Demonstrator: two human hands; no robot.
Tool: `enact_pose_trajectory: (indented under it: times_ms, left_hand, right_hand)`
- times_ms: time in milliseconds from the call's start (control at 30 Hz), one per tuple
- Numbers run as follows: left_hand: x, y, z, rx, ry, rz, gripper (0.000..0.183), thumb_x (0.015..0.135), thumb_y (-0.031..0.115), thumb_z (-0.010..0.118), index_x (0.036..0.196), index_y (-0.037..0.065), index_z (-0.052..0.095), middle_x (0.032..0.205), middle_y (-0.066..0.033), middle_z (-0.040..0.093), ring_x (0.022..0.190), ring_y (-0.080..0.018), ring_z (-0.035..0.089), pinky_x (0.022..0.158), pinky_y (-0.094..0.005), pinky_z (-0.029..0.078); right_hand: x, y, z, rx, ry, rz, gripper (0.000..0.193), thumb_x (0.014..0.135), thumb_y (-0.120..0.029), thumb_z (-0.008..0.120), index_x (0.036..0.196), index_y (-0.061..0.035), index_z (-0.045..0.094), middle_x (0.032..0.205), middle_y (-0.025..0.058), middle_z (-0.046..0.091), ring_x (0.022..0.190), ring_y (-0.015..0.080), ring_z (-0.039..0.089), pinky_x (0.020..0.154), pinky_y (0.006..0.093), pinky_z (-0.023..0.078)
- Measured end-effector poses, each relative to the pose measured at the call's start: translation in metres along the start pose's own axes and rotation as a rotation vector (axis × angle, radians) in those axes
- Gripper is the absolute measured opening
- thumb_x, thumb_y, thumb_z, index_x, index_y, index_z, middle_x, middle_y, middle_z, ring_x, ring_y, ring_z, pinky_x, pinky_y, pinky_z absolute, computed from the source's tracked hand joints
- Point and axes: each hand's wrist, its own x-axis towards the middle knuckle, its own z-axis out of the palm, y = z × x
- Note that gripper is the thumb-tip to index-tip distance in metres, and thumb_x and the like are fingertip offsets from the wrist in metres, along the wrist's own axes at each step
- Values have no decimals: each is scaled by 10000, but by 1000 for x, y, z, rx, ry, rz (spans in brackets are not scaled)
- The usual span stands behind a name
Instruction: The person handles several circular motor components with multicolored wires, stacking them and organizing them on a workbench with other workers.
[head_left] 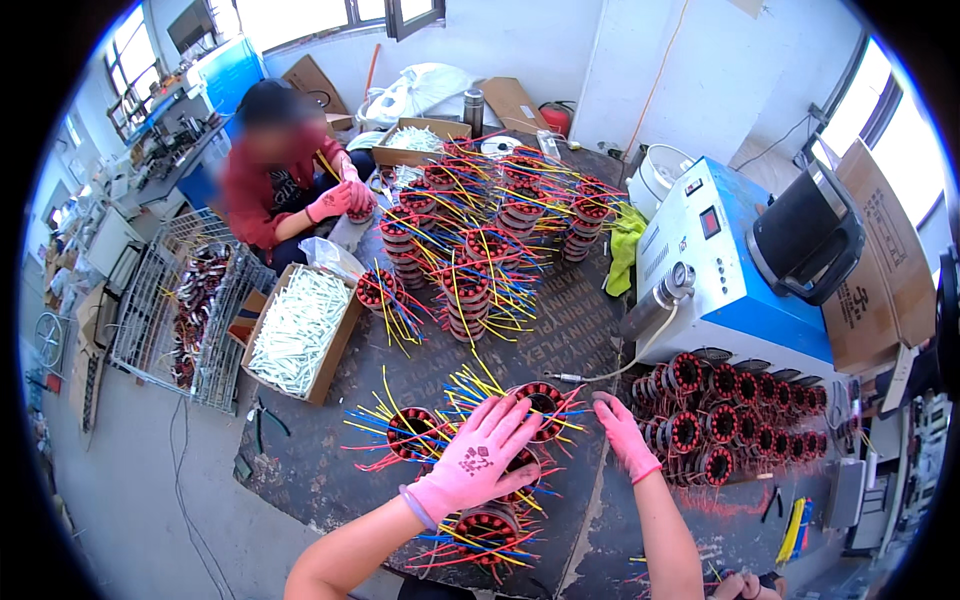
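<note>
My left hand [482, 452], in a pink glove, lies with spread fingers over a group of wound motor stators with red, blue and yellow lead wires. One stator [541, 399] shows by its fingertips, another [411, 432] to its left, and a third [487, 528] nearer to me. A further stator is partly hidden under the palm. My right hand [625, 437], also gloved in pink, is just right of the fingertip stator's wire ends. Its fingers are drawn together and bent; whatever they pinch, if anything, is too small to make out.
Stacked stators [467, 290] with splayed wires fill the table's far middle. A carton of white sleeves [298, 330] stands left. Rows of stators [722, 422] lie right, before a blue-white machine [725, 265] bearing a black kettle [808, 232]. A co-worker [275, 190] handles a stator at far left.
</note>
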Motion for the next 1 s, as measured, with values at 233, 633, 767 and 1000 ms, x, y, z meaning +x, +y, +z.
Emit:
enact_pose_trajectory:
  times_ms: [233, 633, 767, 1000]
  left_hand:
    - [-29, -96, -25, -524, 271, -409, 403, 911, 278, 598, 1184, -18, 575, 1183, -148, 593, 1136, -293, 548, 991, -391, 421]
    - [18, -321, 101, -1393, -367, -1007, 757, 885, 237, 620, 1479, 5, 212, 1213, -122, 519, 1088, -244, 555, 903, -422, 506]
    - [26, -340, 147, -1341, -411, -1072, 813, 869, 203, 624, 1508, 96, 133, 1150, -107, 511, 1018, -265, 560, 897, -453, 498]
    - [12, -350, 204, -1118, -197, -1072, 654, 854, 175, 626, 1414, 114, 293, 1024, -91, 558, 749, -198, 593, 662, -360, 557]
  right_hand:
    - [-5, -46, -10, 8, 98, -23, 427, 981, -309, 538, 1285, -8, 534, 1186, 58, 615, 1062, 132, 567, 959, 274, 426]
    - [158, -184, 151, -1056, -234, -771, 409, 889, -377, 565, 1146, -60, 583, 1109, 119, 628, 1022, 277, 618, 852, 390, 500]
    - [190, -163, 178, -1173, -234, -565, 557, 862, -492, 576, 1163, -25, 539, 1122, 173, 607, 993, 318, 623, 809, 402, 509]
    - [211, -148, 193, -1234, -239, -599, 442, 899, -487, 517, 911, -57, 617, 887, 125, 666, 804, 290, 668, 670, 416, 526]
